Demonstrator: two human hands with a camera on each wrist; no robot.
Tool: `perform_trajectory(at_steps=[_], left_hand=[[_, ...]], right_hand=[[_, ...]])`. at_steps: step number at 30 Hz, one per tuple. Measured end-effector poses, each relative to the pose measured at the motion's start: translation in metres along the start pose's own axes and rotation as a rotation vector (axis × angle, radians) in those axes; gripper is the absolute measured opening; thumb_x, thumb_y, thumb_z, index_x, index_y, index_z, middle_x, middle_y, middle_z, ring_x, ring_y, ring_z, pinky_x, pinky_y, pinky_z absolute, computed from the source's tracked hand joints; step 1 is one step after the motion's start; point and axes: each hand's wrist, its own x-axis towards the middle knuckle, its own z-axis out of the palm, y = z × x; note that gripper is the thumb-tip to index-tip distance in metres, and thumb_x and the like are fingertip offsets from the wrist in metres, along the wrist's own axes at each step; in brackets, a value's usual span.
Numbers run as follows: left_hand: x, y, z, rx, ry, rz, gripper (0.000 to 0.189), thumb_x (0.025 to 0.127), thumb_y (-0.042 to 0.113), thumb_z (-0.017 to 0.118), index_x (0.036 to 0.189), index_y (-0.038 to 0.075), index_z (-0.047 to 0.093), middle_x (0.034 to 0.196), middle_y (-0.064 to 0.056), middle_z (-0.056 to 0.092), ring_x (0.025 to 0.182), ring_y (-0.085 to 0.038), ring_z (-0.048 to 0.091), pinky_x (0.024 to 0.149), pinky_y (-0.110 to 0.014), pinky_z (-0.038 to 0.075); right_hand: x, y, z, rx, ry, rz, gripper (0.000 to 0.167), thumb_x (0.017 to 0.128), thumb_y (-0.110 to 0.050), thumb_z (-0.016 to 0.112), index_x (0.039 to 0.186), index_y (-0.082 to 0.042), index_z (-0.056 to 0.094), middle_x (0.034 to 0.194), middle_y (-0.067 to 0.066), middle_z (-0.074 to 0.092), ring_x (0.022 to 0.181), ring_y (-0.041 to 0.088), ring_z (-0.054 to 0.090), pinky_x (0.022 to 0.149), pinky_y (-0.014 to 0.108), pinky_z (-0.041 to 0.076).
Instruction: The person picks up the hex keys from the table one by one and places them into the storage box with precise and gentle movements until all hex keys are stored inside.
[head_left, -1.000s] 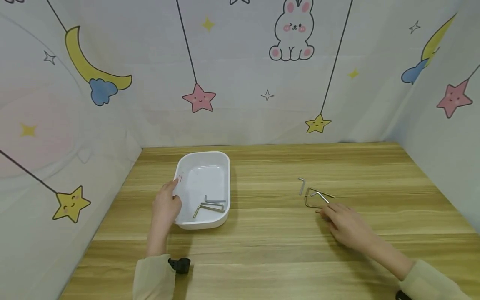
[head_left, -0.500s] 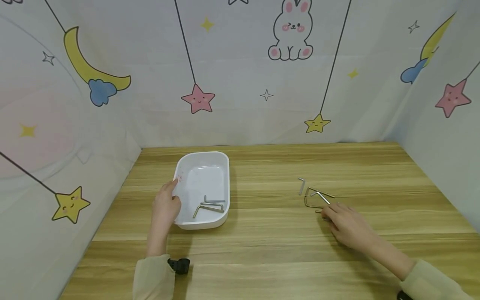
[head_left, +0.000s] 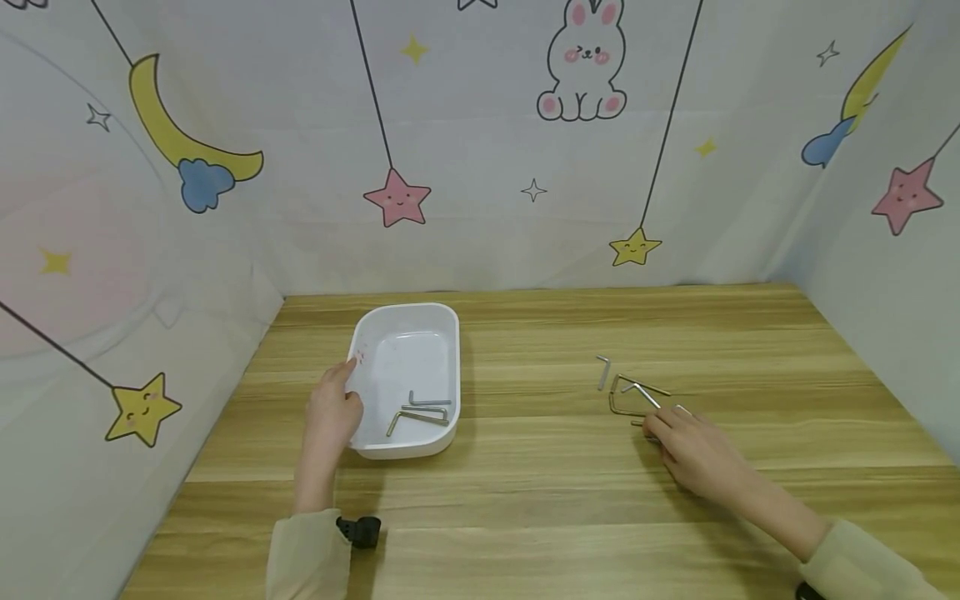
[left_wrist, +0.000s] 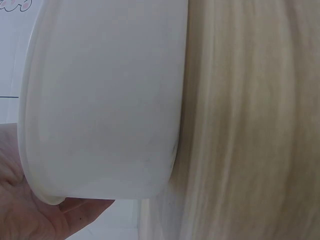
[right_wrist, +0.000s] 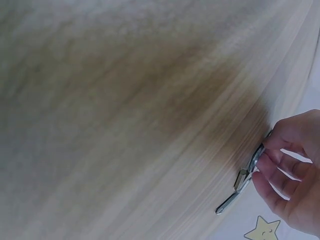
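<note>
My left hand [head_left: 332, 412] grips the left rim of a white plastic tub [head_left: 455, 358]. The left wrist view shows the palm behind the tub's outer wall [left_wrist: 110, 100]. Inside the tub, a brass-coloured hex key [head_left: 423, 417] and two silver ones lie at the near end. On the right, my right hand [head_left: 693, 450] is low over a loose group of hex keys, thumb and fingertips pinching a silver hex key [head_left: 682, 409] that the fingers mostly hide. Beside it lie another silver hex key [head_left: 647, 396] and brass-coloured ones [head_left: 613, 402]; in the right wrist view, hex keys [right_wrist: 227, 204] show below the fingertips.
A small silver hex key [head_left: 604, 372] lies apart, behind the group. The wooden table [head_left: 525, 500] spans between the hands. A printed white curtain [head_left: 480, 242] stands behind the table and along both sides.
A short silver end of a hex key now shows above my right fingers, hidden before. The right hand has barely shifted; the left hand and tub stay put.
</note>
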Motion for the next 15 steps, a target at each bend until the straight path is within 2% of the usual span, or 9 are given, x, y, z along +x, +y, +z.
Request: perform_trajectory(at_steps=[15], left_hand=[[-0.0003, -0.0006, -0.0003, 0.000, -0.006, -0.008, 0.058, 0.087, -0.004, 0.038, 0.145, -0.003, 0.036, 0.150, -0.029, 0.032, 0.137, -0.049, 0.032, 0.110, -0.060, 0.030]], right_hand=[[0.0020, 0.0009, -0.0016, 0.059, 0.001, -0.008, 0.029, 0.065, 0.006, 0.069, 0.084, -0.014, 0.059, 0.080, -0.004, 0.058, 0.071, 0.012, 0.052, 0.059, 0.031, 0.045]])
